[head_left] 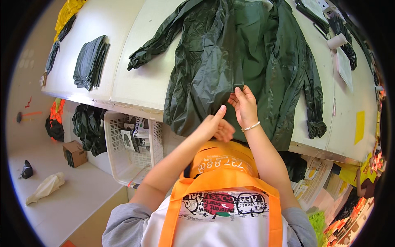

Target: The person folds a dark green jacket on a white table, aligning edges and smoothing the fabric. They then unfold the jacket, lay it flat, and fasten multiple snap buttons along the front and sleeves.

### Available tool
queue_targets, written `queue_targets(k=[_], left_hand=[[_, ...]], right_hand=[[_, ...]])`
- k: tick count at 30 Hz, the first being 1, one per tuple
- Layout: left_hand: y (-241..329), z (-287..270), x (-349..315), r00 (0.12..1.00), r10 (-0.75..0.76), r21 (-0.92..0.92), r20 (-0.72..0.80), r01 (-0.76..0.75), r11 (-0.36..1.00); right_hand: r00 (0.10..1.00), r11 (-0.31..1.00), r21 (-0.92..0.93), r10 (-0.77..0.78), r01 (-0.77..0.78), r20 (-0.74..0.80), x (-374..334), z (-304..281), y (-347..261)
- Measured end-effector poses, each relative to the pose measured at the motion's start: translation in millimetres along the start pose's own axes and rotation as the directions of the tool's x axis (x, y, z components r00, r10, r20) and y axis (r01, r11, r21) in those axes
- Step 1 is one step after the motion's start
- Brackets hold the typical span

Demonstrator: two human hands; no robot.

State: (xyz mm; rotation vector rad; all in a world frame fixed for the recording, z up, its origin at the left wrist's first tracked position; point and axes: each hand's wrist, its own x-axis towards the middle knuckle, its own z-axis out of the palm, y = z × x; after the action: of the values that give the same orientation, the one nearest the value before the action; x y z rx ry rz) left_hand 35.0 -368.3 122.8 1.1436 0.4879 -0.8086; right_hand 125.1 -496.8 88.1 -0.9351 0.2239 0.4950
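I note the dark green rain jacket (230, 53) spread flat at the table's (135, 78) near edge, both hands (243, 108) (218, 127) pinching its zipper bottom, zipping apparently just starting, folding left.

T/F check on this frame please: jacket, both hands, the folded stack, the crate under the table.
1. A dark green jacket lies spread on the table. True.
2. The right hand touches the jacket near its centre zip. True.
3. The left hand holds a pair of scissors. False: no tool shows in it; it is at the jacket's lower hem, thumb up.
4. A stack of folded dark garments lies on the table to the left of the jacket. True.
5. The white plastic crate sits on top of the table. False: it is below the table edge.
6. The right wrist is bare. False: it wears a pale beaded bracelet.
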Motion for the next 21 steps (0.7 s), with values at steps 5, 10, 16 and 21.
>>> queue_targets(k=[5, 10, 16, 21], left_hand=[[-27, 10, 53, 0.938, 0.217, -0.783, -0.270, -0.345, 0.518], [-26, 20, 65, 0.927, 0.164, -0.863, -0.337, -0.374, 0.339], [-30, 16, 65, 0.932, 0.092, -0.843, -0.350, -0.356, 0.403], [-40, -4, 65, 0.940, 0.088, -0.842, -0.331, -0.336, 0.422]], right_hand=[[0.998, 0.998, -0.061, 0.033, -0.035, -0.045, -14, -4, -5], [0.991, 0.983, -0.144, 0.104, -0.115, -0.082, -9, -26, -3], [0.949, 0.848, -0.426, 0.295, -0.315, -0.115, -25, -35, -13], [0.976, 0.824, -0.524, 0.204, -0.214, -0.078, -40, -47, -25]])
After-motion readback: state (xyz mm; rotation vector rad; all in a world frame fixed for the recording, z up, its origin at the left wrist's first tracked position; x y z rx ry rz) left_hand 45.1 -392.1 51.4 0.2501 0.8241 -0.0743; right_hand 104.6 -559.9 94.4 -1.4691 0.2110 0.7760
